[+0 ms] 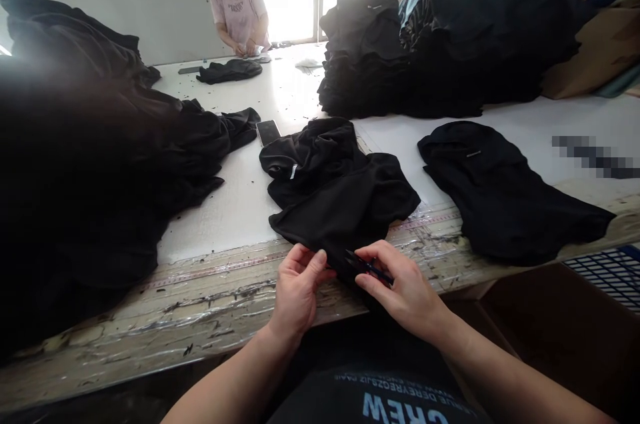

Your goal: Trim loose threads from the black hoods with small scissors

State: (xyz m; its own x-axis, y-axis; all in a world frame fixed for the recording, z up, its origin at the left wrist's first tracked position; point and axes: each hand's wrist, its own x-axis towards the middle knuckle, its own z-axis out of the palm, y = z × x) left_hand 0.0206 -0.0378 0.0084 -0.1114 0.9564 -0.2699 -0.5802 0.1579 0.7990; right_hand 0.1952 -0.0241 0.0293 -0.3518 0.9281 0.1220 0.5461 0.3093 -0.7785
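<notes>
A black garment [335,201] lies bunched on the table in front of me, its near end drawn toward the table edge. My left hand [299,287] pinches the near edge of this garment between thumb and fingers. In my right hand [400,281] I hold small dark thread snips [369,265], their tips pointing left at the cloth, close to my left fingers. Whether the blades touch the fabric I cannot tell. A small white label [294,171] shows on the garment's left side.
A large heap of black cloth [90,197] covers the left. Stacked black garments [365,64] rise at the back right. One black garment [495,191] lies flat at right. A phone [268,133] rests beyond my cloth. A person [240,11] works across the worn-edged table [210,304].
</notes>
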